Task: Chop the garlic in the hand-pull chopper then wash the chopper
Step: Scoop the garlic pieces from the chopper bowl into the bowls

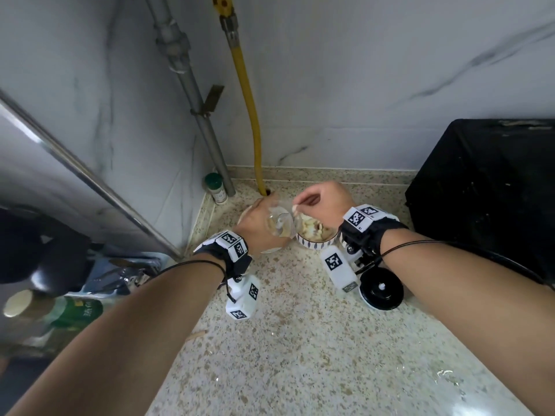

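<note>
My left hand (258, 226) grips the clear chopper cup (280, 225), which is tilted toward the small patterned bowl (315, 244) of garlic cloves (312, 228), cup rim just beside bowl rim. My right hand (324, 202) has its fingers curled, pinching a pale garlic piece (295, 209) over the rims. Black chopper lid (380, 291) lies on the speckled counter (300, 340) near my right wrist. Square black-white code tags on both wristbands (231, 243). Green-capped jar (216, 187) in the corner, label unreadable; green bottle (79, 315) far left has print, too blurred to read
</note>
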{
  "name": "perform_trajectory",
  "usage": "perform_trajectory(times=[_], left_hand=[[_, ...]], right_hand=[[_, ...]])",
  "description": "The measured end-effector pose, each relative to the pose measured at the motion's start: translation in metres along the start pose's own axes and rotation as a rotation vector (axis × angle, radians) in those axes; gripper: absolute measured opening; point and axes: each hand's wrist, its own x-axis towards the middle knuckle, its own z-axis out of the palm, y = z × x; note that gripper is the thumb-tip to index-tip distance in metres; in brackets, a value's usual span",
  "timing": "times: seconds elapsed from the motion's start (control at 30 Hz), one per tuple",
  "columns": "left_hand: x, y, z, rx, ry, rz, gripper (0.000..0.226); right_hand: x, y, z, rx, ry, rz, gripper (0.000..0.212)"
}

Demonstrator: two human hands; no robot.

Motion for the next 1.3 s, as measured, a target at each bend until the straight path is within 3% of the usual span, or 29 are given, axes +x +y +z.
perform_trajectory(times=[0.2, 0.33, 0.5, 0.7, 0.9, 1.1, 1.3], left_hand=[[-0.024, 0.009, 0.001, 0.038, -0.023, -0.005, 0.115], [-0.038, 0.017, 0.001, 0.073, -0.033, -0.009, 0.09], [-0.049, 0.02, 0.0, 0.049, -0.018, 0.034, 0.086], [-0.054, 0.015, -0.004, 0.038, -0.034, 0.011, 0.098], [-0.053, 0.014, -0.009, 0.013, -0.037, 0.024, 0.121], [-0.04, 0.002, -0.011, -0.026, -0.018, 0.028, 0.121], [-0.023, -0.02, -0.011, -0.081, 0.007, 0.015, 0.115]], right_hand=[[-0.017, -0.028, -0.004, -0.069, -0.128, -0.101, 0.01], [-0.027, -0.037, -0.002, -0.066, -0.148, -0.13, 0.011], [-0.034, -0.042, 0.002, -0.045, -0.138, -0.155, 0.009], [-0.035, -0.046, -0.002, -0.066, -0.109, -0.136, 0.005], [-0.033, -0.036, 0.002, -0.118, -0.237, -0.093, 0.002], [-0.017, -0.02, 0.005, -0.125, -0.062, -0.089, 0.008], [0.0, 0.008, 0.001, -0.152, 0.036, 0.036, 0.004]])
